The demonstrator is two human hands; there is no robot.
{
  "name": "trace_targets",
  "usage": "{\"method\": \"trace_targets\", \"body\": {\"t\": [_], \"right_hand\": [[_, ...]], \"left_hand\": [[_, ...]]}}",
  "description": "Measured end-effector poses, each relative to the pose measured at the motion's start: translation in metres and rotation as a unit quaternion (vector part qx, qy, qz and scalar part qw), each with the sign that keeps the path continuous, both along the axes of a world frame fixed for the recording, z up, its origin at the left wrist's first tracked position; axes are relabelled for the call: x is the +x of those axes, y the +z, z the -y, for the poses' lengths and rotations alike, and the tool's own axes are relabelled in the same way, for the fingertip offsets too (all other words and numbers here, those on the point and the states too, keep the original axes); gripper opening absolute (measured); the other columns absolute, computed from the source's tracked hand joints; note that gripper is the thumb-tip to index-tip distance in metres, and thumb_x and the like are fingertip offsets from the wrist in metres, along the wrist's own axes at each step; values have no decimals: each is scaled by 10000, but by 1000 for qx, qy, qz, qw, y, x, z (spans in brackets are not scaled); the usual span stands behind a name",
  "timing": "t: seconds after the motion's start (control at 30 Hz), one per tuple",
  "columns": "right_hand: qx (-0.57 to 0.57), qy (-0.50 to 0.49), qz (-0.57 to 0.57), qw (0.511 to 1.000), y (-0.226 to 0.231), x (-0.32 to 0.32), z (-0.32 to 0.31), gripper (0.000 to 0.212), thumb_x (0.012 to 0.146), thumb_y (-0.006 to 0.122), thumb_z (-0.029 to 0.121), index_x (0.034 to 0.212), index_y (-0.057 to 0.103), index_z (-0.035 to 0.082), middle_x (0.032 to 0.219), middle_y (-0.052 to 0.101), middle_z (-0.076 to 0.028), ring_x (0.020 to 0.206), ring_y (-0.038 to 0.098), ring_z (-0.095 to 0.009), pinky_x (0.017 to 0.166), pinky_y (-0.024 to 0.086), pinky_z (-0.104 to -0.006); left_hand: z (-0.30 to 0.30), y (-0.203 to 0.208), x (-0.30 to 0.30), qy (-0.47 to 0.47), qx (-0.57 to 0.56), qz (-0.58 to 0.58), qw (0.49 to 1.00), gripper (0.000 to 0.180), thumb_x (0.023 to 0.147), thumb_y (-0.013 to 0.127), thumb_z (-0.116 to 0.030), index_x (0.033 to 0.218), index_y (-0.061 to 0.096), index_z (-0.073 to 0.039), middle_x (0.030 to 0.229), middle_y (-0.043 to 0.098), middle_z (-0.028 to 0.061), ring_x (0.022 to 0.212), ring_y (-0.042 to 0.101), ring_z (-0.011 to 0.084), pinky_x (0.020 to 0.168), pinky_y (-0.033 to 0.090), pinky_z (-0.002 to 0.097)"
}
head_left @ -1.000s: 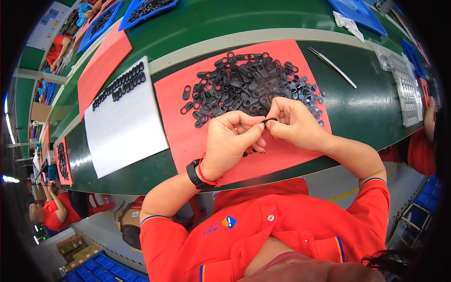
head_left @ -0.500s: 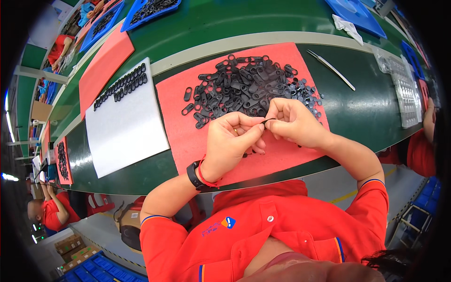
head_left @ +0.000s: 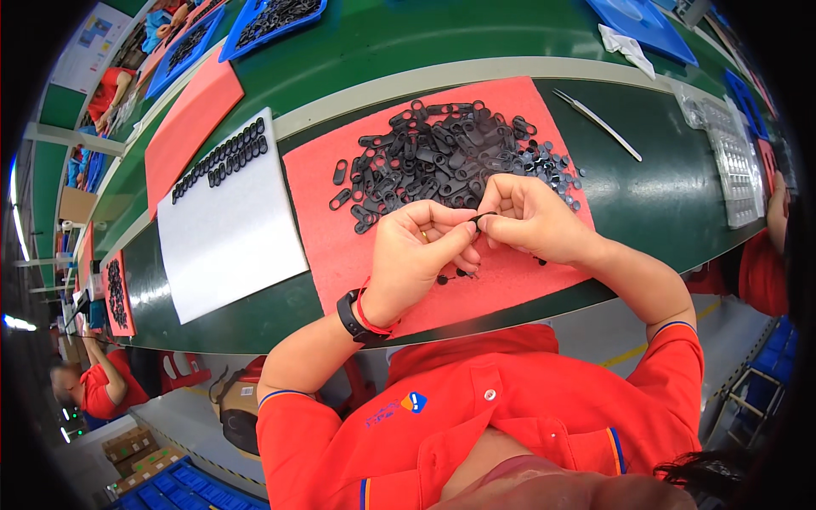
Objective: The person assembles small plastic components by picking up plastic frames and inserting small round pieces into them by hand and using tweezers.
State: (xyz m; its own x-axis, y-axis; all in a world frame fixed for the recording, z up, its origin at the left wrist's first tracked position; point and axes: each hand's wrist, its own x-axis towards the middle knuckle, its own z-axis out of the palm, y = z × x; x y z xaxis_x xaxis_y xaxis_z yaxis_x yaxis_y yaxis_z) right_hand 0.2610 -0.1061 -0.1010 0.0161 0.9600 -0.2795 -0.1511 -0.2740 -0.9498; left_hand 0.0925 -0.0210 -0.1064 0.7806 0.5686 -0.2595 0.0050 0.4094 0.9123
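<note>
Both my hands meet over the near part of a red foam mat (head_left: 365,276). Between their fingertips is a small black oblong plastic part (head_left: 478,219), mostly covered by the fingers. My left hand (head_left: 416,251) pinches one end with thumb and forefinger. At the other end, my right hand (head_left: 535,223) grips it the same way. Just beyond the hands lies a heap of black oblong parts with round holes (head_left: 438,153). Small dark round discs (head_left: 552,174) are scattered at the heap's right side. A few black bits (head_left: 459,274) show on the mat below my fingers.
Left of the mat, a white foam sheet (head_left: 225,263) carries rows of black parts (head_left: 225,157). White-handled tweezers (head_left: 599,123) lie on the green table to the right, before clear plastic trays (head_left: 735,166). Blue trays (head_left: 272,21) stand at the back. Other people sit alongside.
My hands stay together, with only slight finger movement on the black part. More of the black bits on the mat below them shows now.
</note>
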Motion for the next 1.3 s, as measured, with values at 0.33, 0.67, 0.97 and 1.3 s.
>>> {"method": "trace_targets", "body": {"t": [0.33,0.67,0.97,1.3], "right_hand": [[26,-8,94,995,-8,-9,9,82,825,540,-4,846,465,24,754,522,12,669,484,-12,558,384,-178],[-19,-4,-34,999,9,4,1,141,892,558,168,872,542,29,672,620,-54,443,399,-14,398,290,-172],[38,-9,16,999,6,-3,4,131,907,555,168,893,535,39,683,600,-25,471,401,-10,422,301,-169],[-31,0,9,999,14,3,2,180,910,572,200,882,560,23,724,610,-16,603,509,-31,519,380,-181]], "left_hand": [[8,0,1,0,30,16,999,98,849,606,6,941,601,39,725,636,82,575,613,99,502,521,212],[-10,3,-1,-1,-99,29,995,165,859,612,-57,979,614,57,814,663,121,621,641,128,528,539,230],[-10,5,-1,-8,-26,0,1000,170,872,600,-68,1004,605,39,820,652,101,646,640,118,558,555,250],[-18,5,-5,-31,-128,28,991,207,897,555,-81,1064,590,37,842,654,109,663,646,128,574,551,244]]}}
